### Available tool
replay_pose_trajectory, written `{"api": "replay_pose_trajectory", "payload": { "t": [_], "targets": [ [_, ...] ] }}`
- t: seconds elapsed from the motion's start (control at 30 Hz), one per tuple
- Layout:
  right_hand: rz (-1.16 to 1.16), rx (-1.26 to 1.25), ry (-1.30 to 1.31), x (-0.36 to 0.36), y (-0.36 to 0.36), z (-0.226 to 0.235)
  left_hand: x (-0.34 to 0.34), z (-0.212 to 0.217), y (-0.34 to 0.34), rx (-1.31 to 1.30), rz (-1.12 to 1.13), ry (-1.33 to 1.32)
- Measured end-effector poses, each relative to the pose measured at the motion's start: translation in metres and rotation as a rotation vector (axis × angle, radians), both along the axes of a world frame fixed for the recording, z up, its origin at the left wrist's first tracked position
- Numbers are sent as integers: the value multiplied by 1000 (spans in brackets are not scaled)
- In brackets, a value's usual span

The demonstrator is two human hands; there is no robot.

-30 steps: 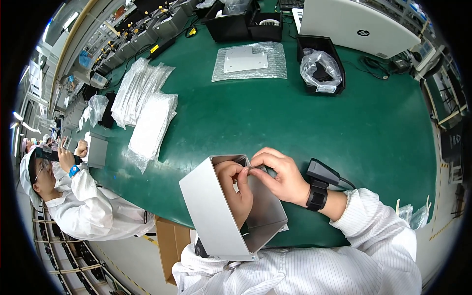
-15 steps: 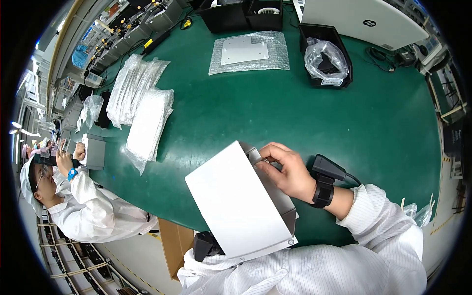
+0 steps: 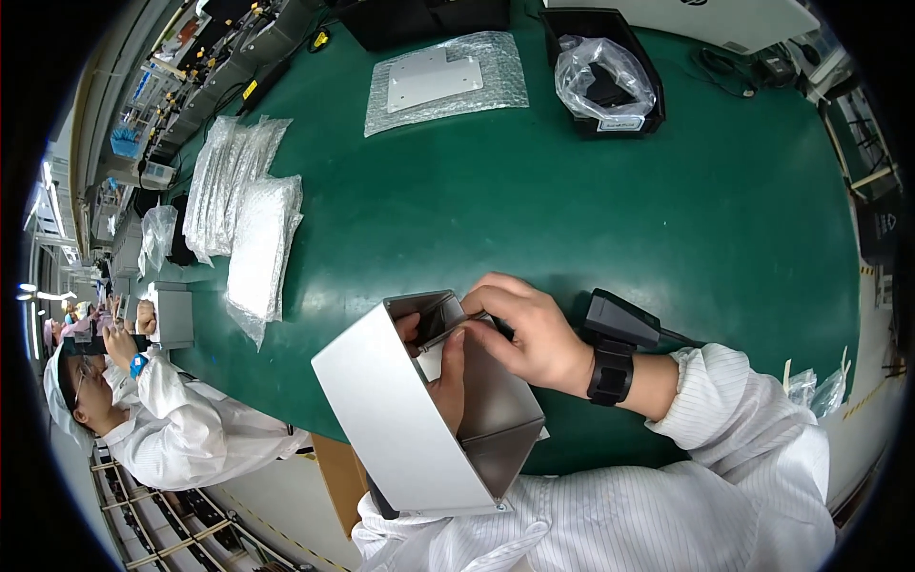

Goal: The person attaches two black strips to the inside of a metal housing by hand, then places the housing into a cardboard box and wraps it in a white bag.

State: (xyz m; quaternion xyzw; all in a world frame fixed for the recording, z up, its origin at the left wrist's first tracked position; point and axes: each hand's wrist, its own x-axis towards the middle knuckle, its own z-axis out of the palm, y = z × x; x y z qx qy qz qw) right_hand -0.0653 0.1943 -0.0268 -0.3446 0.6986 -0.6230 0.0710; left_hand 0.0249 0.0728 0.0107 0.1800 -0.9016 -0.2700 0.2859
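Note:
A light grey sheet-metal box (image 3: 391, 419) stands tilted against my front at the table's near edge, its open side facing right. My left hand (image 3: 448, 391) reaches inside it, with the thumb up and fingertips showing past a dark inner edge; the rest is hidden by the box wall. At the box's far end, my right hand (image 3: 534, 338) pinches with thumb and forefinger close to my left thumb. Whether they grip a small dark part or the box's own inner lip, I cannot make out. A black strap with a cabled black module (image 3: 620, 319) sits at my right wrist.
Bubble-wrap packs (image 3: 262, 243) lie at left on the green table (image 3: 477, 219). Farther back are a white plate (image 3: 434, 81) on bubble wrap and a black bin (image 3: 658, 114) with a bagged item. A co-worker (image 3: 181, 429) handles another grey box (image 3: 172, 315) at left.
The box has shifted left and turned so its inside shows more. My left hand, hidden before, now shows inside it. My right hand has moved slightly left and down beside it.

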Motion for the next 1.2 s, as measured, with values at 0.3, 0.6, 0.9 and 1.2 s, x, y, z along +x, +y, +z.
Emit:
{"api": "replay_pose_trajectory", "payload": {
  "t": [0.3, 0.6, 0.9, 1.2],
  "targets": [
    [-4, -59, 63, 0, 0, -2, 6, -3, 5, 115, -56, -50],
    [39, -54, 13, 2, -1, -1, 10, -7, 0, 74, -24, 68],
    [40, -75, 27, 2, -1, -1, -1, -3, 4, -132, -3, 67],
    [18, -72, 58, 0, -2, -3, -3, -10, 9, -48, -9, 127]
  ]
}}
